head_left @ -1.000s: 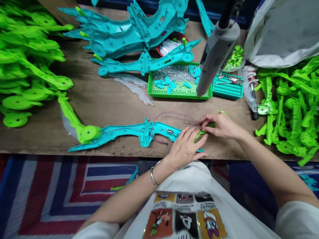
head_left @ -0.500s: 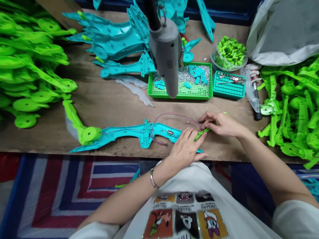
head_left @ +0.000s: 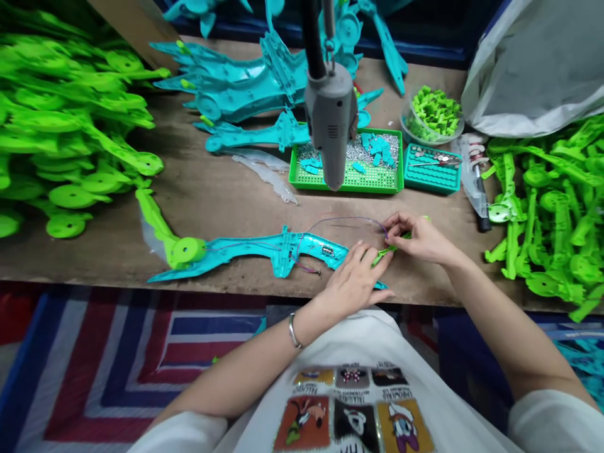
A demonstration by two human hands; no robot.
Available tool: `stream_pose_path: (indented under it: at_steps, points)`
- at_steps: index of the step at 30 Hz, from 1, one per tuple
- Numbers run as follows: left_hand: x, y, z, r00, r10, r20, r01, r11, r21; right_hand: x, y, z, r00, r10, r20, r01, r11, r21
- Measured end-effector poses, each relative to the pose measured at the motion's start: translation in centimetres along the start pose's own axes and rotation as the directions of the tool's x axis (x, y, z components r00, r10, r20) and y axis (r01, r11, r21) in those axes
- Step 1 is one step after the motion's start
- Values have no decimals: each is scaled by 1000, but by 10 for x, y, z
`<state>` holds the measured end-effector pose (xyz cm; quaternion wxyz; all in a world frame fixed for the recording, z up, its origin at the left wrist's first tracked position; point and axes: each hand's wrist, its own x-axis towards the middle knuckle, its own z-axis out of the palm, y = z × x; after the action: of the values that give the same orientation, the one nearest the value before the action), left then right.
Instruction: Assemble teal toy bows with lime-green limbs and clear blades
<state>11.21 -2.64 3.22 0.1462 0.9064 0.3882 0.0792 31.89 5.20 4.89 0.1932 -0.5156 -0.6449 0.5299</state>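
A long turquoise plastic bow-shaped piece (head_left: 245,247) lies along the table's front edge. My left hand (head_left: 356,274) rests over its right end, fingers pressed on a small green part (head_left: 384,253). My right hand (head_left: 415,236) pinches the thin red and blue wires (head_left: 349,219) beside that green part. The wires arc leftward over the turquoise piece and end in a small dark tip near its middle. A green arm with a round disc (head_left: 187,251) joins the left end of the piece. What lies beneath my left palm is hidden.
A grey power screwdriver (head_left: 333,126) hangs over a green tray (head_left: 346,185) of screws. Behind are a turquoise box (head_left: 431,179) and a tub (head_left: 434,116) of green bits. Green parts pile up at left (head_left: 70,138) and right (head_left: 552,214).
The whole view has shifted, so the table's objects appear farther right. The wire loop has flattened a little. Both hands stay at the green part.
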Motion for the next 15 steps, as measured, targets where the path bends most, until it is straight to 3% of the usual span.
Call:
stream_pose_path:
  at_steps: [7,11,15]
  points:
    - [1,-1,0,1000,9,-15,-9,999,-31,3,-5,-1,1000,-4,-12,5,1000,11]
    - [0,-2,-1,1000,3,-12,-3,999,-49,12,-9,2,997,70,-42,-61,982,181]
    - [0,-2,0,1000,-1,-14,0,998,-62,23,-10,7,986,164,-39,-155,973,171]
